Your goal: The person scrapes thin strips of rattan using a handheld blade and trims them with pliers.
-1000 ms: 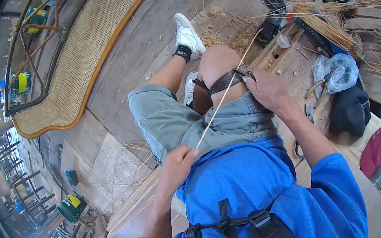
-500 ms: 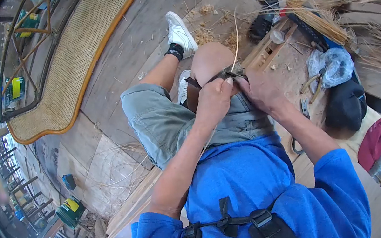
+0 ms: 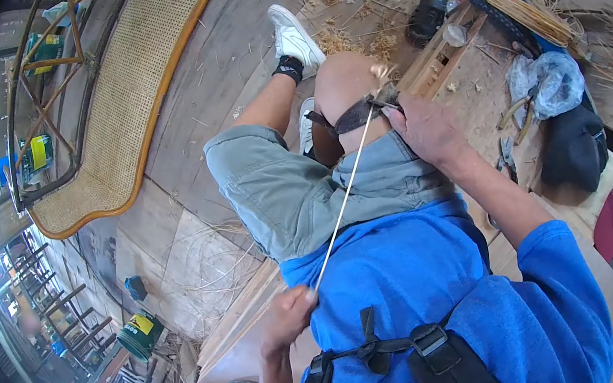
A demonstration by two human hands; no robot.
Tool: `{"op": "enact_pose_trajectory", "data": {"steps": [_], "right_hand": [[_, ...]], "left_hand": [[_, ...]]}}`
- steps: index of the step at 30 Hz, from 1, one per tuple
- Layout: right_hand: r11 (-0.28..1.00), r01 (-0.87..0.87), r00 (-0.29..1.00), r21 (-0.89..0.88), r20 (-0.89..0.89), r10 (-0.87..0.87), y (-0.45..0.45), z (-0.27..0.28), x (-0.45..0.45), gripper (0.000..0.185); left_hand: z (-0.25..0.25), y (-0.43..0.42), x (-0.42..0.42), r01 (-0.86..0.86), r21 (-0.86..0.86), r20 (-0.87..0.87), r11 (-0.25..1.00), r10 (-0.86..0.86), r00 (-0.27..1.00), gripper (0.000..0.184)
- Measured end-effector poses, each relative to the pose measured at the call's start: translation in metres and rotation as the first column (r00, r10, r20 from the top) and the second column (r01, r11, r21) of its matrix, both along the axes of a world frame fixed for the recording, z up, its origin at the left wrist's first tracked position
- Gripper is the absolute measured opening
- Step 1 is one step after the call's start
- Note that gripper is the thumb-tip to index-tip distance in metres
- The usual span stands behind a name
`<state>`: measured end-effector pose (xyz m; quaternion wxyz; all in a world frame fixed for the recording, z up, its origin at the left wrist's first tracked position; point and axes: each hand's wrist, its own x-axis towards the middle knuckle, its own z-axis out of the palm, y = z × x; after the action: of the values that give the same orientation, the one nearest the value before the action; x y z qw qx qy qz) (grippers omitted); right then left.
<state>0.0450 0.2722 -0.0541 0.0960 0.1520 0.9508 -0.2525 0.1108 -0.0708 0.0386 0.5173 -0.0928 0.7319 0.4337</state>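
Note:
My left hand [image 3: 290,316] is closed on one end of a thin pale cane strip [image 3: 348,195], low by the left side of my blue shirt. The strip runs taut up across my shorts to a dark band [image 3: 355,115] strapped around my bare leg near the knee. There my right hand [image 3: 431,127] is closed, thumb forward, on a small dark knife [image 3: 382,103] that presses on the strip. Most of the knife is hidden by the fingers. Curled pale shavings [image 3: 384,73] stick up just beyond the blade.
A woven cane panel [image 3: 127,83] with a wooden rim lies at the left. On the right are a wooden block [image 3: 441,59], a cane bundle [image 3: 520,9], a clear plastic bag [image 3: 550,85], pliers [image 3: 505,156] and a black cap [image 3: 574,154]. Shavings litter the floor.
My left hand has moved from beside the right hand at the knee back to my waist, drawing the cane strip with it. My right hand stays at the knee. Curled shavings now show there.

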Motion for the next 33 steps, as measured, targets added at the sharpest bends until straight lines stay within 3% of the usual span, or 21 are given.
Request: {"op": "enact_pose_trajectory", "data": {"steps": [2, 3, 4, 7, 10, 12, 14, 17, 19, 24, 25, 27, 28, 30, 33], "right_hand": [[1.0, 0.012, 1.0, -0.012, 0.023, -0.012, 0.001, 0.0, -0.001, 0.03], [0.999, 0.039, 0.999, -0.013, 0.024, -0.039, 0.005, -0.001, -0.004, 0.031], [0.998, 0.061, 0.998, -0.019, 0.027, -0.061, 0.009, -0.003, -0.005, 0.031], [0.991, 0.083, 0.995, -0.109, -0.042, -0.089, 0.016, -0.013, 0.001, 0.032], [0.953, 0.13, 0.98, -0.275, -0.109, -0.165, 0.038, -0.015, 0.017, 0.032], [0.874, 0.195, 0.969, -0.444, -0.052, -0.243, 0.038, -0.007, 0.027, 0.032], [0.743, 0.29, 0.95, -0.603, 0.09, -0.298, 0.041, 0.016, 0.034, 0.031], [0.634, 0.33, 0.943, -0.699, 0.269, -0.194, 0.023, 0.053, 0.038, 0.033], [0.315, 0.388, 0.917, -0.866, 0.399, -0.034, 0.006, 0.054, 0.04, 0.036], [0.009, 0.606, 0.769, -0.796, 0.588, 0.252, -0.044, 0.039, 0.03, 0.039], [0.037, 0.573, 0.782, -0.819, 0.56, 0.273, -0.044, 0.031, 0.022, 0.04], [-0.113, 0.518, 0.854, -0.848, 0.508, 0.109, -0.039, 0.027, 0.009, 0.041], [-0.183, 0.478, 0.876, -0.859, 0.482, 0.021, -0.035, 0.026, 0.003, 0.041], [-0.146, 0.486, 0.869, -0.862, 0.494, -0.026, -0.022, 0.032, -0.004, 0.041], [0.001, 0.464, 0.885, -0.886, 0.464, -0.021, -0.019, 0.045, -0.007, 0.041]], "left_hand": [[0.016, -0.031, 0.024, 0.051, -0.059, -0.017, 0.997, -0.052, 0.999, 0.04], [0.021, -0.055, 0.035, 0.013, -0.043, 0.091, 0.999, -0.009, 0.996, 0.039], [0.027, -0.075, 0.045, -0.03, -0.037, 0.202, 0.999, 0.037, 0.979, 0.038], [0.045, -0.087, 0.054, -0.291, -0.071, 0.12, 0.954, 0.298, 0.947, 0.039], [0.026, -0.071, 0.041, -0.546, 0.35, 0.008, 0.761, 0.581, 0.814, 0.038], [0.013, -0.04, 0.015, -0.443, 0.174, -0.109, 0.88, 0.464, 0.879, 0.037], [0.002, -0.006, -0.002, -0.323, 0.138, -0.163, 0.936, 0.343, 0.925, 0.035], [-0.01, 0.014, -0.014, -0.206, 0.112, -0.155, 0.972, 0.222, 0.963, 0.034], [-0.018, 0.018, -0.016, -0.154, 0.114, -0.143, 0.981, 0.17, 0.975, 0.034], [-0.017, 0.005, -0.013, -0.059, 0.105, -0.153, 0.993, 0.075, 0.985, 0.035], [-0.017, 0.0, -0.01, -0.072, 0.105, -0.152, 0.992, 0.088, 0.985, 0.035], [-0.017, -0.01, -0.005, -0.1, 0.107, -0.146, 0.989, 0.115, 0.983, 0.035], [-0.019, -0.015, -0.005, -0.026, 0.018, -0.2, 0.999, 0.029, 0.979, 0.034], [-0.025, -0.021, -0.008, 0.101, -0.171, -0.283, 0.98, -0.147, 0.948, 0.032], [-0.042, -0.01, -0.025, 0.313, -0.234, -0.701, 0.921, -0.383, 0.602, 0.023]]}}
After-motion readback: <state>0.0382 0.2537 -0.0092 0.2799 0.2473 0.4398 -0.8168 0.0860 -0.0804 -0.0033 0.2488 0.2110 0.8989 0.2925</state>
